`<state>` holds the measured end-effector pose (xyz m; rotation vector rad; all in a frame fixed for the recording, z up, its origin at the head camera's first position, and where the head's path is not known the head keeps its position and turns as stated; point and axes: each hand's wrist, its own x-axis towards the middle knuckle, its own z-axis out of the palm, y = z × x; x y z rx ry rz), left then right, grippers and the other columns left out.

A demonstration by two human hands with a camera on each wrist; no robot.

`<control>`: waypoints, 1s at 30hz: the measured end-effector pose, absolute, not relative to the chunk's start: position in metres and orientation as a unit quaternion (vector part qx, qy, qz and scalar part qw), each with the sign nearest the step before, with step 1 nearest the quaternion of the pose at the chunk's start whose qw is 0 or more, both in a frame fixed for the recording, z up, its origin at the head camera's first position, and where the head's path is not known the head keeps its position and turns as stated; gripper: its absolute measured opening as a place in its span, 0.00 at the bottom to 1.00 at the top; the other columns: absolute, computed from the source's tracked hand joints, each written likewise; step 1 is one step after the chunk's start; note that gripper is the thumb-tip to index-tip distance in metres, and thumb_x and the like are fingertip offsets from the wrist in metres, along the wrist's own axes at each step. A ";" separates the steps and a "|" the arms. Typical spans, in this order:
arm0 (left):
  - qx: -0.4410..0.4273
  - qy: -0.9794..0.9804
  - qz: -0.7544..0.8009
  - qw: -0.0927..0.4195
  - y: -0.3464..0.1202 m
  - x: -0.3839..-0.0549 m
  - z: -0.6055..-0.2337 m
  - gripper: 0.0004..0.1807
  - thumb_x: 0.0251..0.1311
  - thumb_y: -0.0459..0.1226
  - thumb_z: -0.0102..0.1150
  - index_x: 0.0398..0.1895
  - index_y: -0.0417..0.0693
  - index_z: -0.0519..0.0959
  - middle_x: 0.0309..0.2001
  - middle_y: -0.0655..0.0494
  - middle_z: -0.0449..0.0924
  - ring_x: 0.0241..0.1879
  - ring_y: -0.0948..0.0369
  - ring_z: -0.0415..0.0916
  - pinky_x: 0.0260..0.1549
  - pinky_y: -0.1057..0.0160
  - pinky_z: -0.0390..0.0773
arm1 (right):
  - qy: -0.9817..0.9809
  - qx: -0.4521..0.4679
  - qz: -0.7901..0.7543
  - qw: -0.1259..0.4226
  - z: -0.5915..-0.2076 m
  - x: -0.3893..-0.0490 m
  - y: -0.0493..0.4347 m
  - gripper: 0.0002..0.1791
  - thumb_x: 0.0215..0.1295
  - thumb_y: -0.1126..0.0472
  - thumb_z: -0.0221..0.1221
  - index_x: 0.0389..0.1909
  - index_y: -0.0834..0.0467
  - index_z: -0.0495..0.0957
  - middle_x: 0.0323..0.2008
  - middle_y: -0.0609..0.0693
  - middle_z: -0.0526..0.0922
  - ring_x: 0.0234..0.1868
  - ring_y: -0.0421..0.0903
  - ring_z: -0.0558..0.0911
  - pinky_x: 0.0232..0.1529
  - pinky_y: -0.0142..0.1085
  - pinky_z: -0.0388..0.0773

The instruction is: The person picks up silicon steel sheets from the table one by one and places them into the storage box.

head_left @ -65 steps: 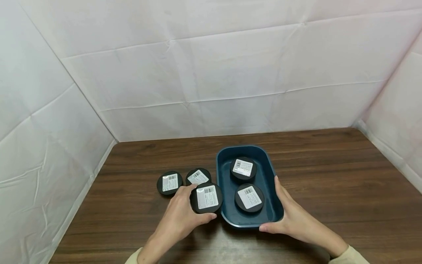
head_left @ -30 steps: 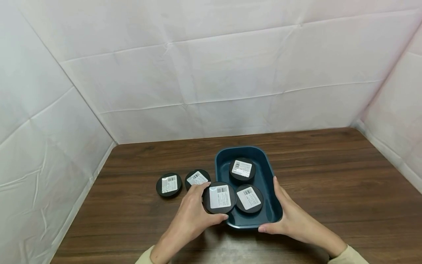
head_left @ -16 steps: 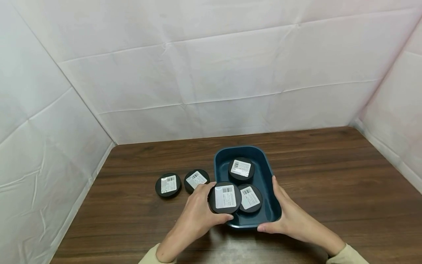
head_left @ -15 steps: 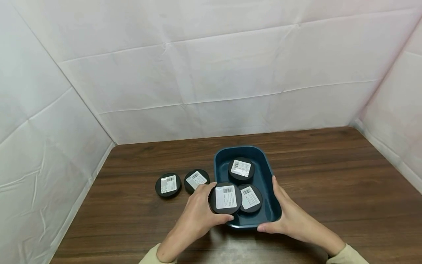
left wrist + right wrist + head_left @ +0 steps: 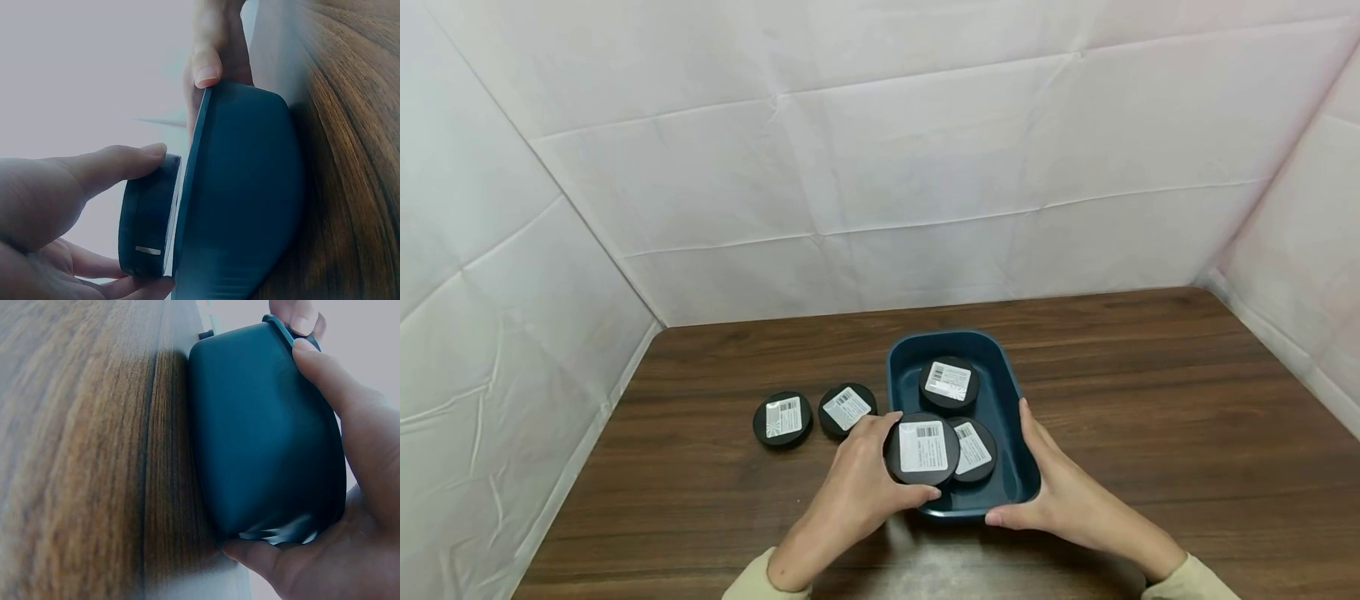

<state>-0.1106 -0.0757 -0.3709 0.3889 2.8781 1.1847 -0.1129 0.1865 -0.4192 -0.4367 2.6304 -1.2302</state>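
My left hand (image 5: pixel 861 479) grips a flat round black container (image 5: pixel 922 450) by its sides, a white barcode label facing up. It is held over the left front part of a dark blue tray (image 5: pixel 962 506), overlapping a second black container (image 5: pixel 976 454) that lies inside. A third container (image 5: pixel 949 386) lies farther back in the tray. In the left wrist view, the held container (image 5: pixel 147 219) is level with the tray's rim or just above it, between thumb and fingers. My right hand (image 5: pixel 1060 492) holds the tray's right front corner, thumb in front and fingers along the side.
Two more labelled black containers, one at far left (image 5: pixel 782 420) and one closer to the tray (image 5: pixel 847 409), lie on the brown wooden table (image 5: pixel 1112 383). White sheets (image 5: pixel 925 167) hang behind the table and along both sides.
My left hand has carried the container rightward from beside the tray to over its front part, now covering part of the container lying there. The right hand has kept its hold on the tray.
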 end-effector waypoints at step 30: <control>0.167 0.915 0.366 0.036 -0.055 -0.123 -0.372 0.49 0.39 0.43 0.84 0.66 0.33 0.72 0.59 0.40 0.77 0.54 0.51 0.77 0.55 0.52 0.79 | 0.889 -0.155 -0.416 0.109 -0.419 -0.112 0.186 0.76 0.50 0.41 0.75 0.80 0.49 0.23 0.79 0.68 0.38 0.74 0.72 0.56 0.62 0.70 0.65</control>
